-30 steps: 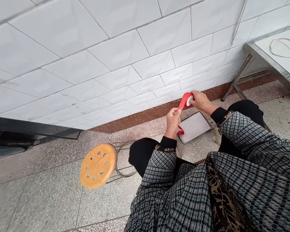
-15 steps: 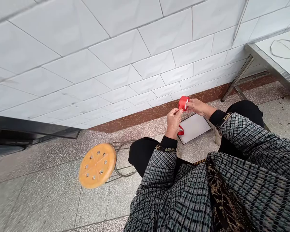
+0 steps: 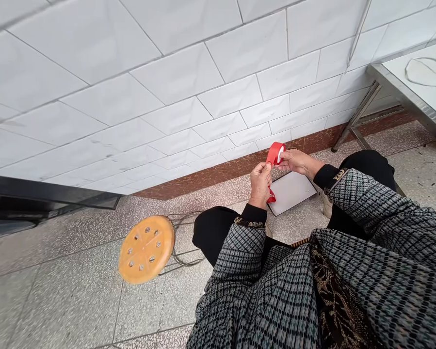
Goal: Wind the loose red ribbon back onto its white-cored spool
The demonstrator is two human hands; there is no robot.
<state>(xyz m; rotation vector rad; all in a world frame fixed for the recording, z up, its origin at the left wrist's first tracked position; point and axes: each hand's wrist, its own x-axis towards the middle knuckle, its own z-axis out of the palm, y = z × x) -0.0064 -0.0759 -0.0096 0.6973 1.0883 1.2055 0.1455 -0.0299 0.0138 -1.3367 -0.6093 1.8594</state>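
Note:
A roll of red tape or ribbon [image 3: 275, 152] with a white core is held up in front of me, above the floor. My right hand [image 3: 294, 162] grips the roll at its core from the right side. Pinched in the fingers of my left hand [image 3: 260, 183] is the red strip that comes off the roll. A loose red end [image 3: 271, 196] hangs below my left palm. Under both hands a pale rectangular board or box with a dark edge [image 3: 292, 193] lies on the floor.
A round orange stool [image 3: 147, 249] with holes stands to the left. At the right is a metal-framed table [image 3: 392, 77] with a loop of cord [image 3: 427, 72] on it. A white tiled wall [image 3: 181, 82] rises ahead. A black object [image 3: 50, 198] sits far left.
The roll has turned slightly in my right hand, showing more of its white core. The loose red end beside my left palm has changed shape. Both hands stay nearly in place.

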